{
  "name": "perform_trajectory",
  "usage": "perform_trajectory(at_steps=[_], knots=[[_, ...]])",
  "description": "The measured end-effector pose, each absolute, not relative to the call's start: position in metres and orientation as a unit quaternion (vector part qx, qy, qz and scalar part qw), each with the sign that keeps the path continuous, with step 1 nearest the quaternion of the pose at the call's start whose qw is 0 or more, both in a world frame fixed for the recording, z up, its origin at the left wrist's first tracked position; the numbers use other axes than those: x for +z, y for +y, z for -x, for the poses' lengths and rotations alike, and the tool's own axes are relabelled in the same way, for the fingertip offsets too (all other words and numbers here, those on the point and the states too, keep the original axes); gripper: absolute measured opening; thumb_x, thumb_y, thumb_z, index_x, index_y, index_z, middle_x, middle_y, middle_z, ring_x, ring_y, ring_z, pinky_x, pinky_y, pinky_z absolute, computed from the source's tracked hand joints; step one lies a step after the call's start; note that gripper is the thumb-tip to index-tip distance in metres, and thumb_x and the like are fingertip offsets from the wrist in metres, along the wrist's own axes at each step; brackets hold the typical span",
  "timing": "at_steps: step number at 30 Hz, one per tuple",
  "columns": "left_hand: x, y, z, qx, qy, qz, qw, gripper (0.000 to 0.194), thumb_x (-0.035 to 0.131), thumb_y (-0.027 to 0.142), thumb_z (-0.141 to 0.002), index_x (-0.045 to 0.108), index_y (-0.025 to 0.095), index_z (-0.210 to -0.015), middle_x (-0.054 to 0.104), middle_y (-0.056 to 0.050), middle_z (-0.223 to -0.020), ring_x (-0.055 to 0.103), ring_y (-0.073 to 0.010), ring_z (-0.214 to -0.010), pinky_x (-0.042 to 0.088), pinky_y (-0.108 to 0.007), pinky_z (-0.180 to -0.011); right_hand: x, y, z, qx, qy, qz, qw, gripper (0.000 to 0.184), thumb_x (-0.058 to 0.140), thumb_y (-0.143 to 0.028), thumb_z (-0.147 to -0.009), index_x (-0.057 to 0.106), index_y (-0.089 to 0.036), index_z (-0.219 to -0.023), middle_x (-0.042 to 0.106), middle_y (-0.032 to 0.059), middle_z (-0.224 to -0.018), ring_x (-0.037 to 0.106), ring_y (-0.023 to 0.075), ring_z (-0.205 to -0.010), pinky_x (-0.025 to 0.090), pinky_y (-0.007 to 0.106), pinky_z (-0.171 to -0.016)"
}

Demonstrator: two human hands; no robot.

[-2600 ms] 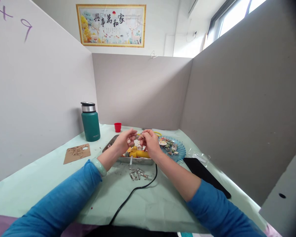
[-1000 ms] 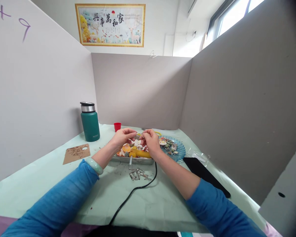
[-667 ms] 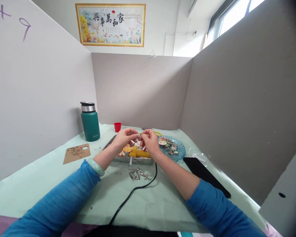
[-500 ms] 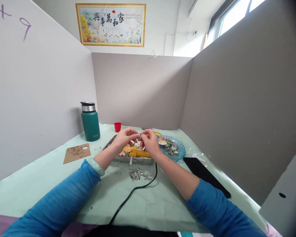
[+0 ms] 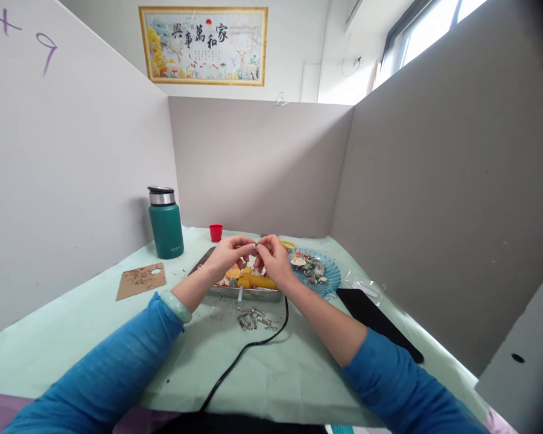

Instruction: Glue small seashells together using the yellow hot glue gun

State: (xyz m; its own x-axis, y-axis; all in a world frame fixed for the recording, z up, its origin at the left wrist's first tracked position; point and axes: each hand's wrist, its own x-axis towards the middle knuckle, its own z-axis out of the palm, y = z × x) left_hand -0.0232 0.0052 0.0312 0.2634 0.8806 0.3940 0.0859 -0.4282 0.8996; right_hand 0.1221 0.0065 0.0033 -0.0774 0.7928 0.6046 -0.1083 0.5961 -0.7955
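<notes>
My left hand (image 5: 227, 255) and my right hand (image 5: 274, 259) meet fingertip to fingertip above a metal tray (image 5: 253, 293). Both are pinched together on a tiny item between them that is too small to name. A yellow glue gun (image 5: 256, 281) lies in the tray just under my hands, among coloured shells. Its black cord (image 5: 239, 358) runs toward me across the pale green table cover. A small heap of silver metal clips (image 5: 252, 318) lies in front of the tray.
A blue glass plate (image 5: 328, 278) with shells sits right of the tray. A green flask (image 5: 165, 223) and a red cup (image 5: 216, 232) stand at the back left. A brown card (image 5: 140, 280) lies left, a black pad (image 5: 375, 322) right. Grey partitions enclose the table.
My hands have stayed over the tray, pinching. The fingertips have drawn closer together and risen slightly; nothing else has moved.
</notes>
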Motion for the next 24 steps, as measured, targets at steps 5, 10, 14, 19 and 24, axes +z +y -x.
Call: perform_trajectory(at_steps=[5,10,14,19,24], knots=[[0.0321,0.0030,0.0226,0.506,0.346,-0.693,0.380,0.032,0.066,0.039,-0.072,0.065,0.013,-0.091,0.062,-0.003,-0.071,0.051,-0.0078,-0.050,0.042,-0.020,-0.043,0.0052,0.0056,-0.1215,0.367,-0.644,0.250,0.623,0.016,0.051,-0.031,-0.080,0.043,-0.022,-0.090,0.058,-0.0062,-0.066,0.054,0.0090,-0.044,0.043,0.019,-0.038],[0.0341,0.0008,0.0204,0.519,0.348,-0.698,0.350,0.033,0.066,0.039,-0.071,0.064,0.013,-0.091,0.063,-0.004,-0.071,0.054,-0.0105,-0.056,0.042,-0.019,-0.041,0.0073,0.0039,-0.1213,0.382,-0.635,0.243,0.625,0.021,0.052,-0.031,-0.080,0.041,-0.022,-0.096,0.058,-0.0054,-0.069,0.055,0.0094,-0.045,0.045,0.020,-0.038],[0.0355,-0.0018,0.0192,0.526,0.353,-0.698,0.334,0.032,0.066,0.038,-0.071,0.063,0.012,-0.090,0.062,-0.002,-0.068,0.051,-0.0083,-0.049,0.042,-0.019,-0.040,0.0075,0.0045,-0.1218,0.382,-0.631,0.244,0.629,0.020,0.055,-0.032,-0.079,0.043,-0.021,-0.091,0.058,-0.0044,-0.068,0.056,0.0099,-0.046,0.046,0.021,-0.039],[0.0352,-0.0027,0.0197,0.533,0.345,-0.706,0.312,0.029,0.065,0.036,-0.072,0.064,0.013,-0.089,0.058,0.000,-0.062,0.050,-0.0083,-0.047,0.042,-0.019,-0.040,0.0081,0.0055,-0.1231,0.371,-0.634,0.248,0.631,0.019,0.056,-0.032,-0.078,0.046,-0.020,-0.088,0.056,-0.0050,-0.063,0.056,0.0101,-0.047,0.044,0.021,-0.039],[0.0363,-0.0042,0.0198,0.539,0.331,-0.715,0.296,0.026,0.065,0.035,-0.072,0.064,0.013,-0.087,0.056,0.001,-0.059,0.050,-0.0086,-0.047,0.042,-0.018,-0.040,0.0095,0.0047,-0.1237,0.375,-0.633,0.244,0.631,0.018,0.058,-0.031,-0.076,0.048,-0.020,-0.086,0.055,-0.0045,-0.064,0.056,0.0100,-0.049,0.044,0.020,-0.039]])
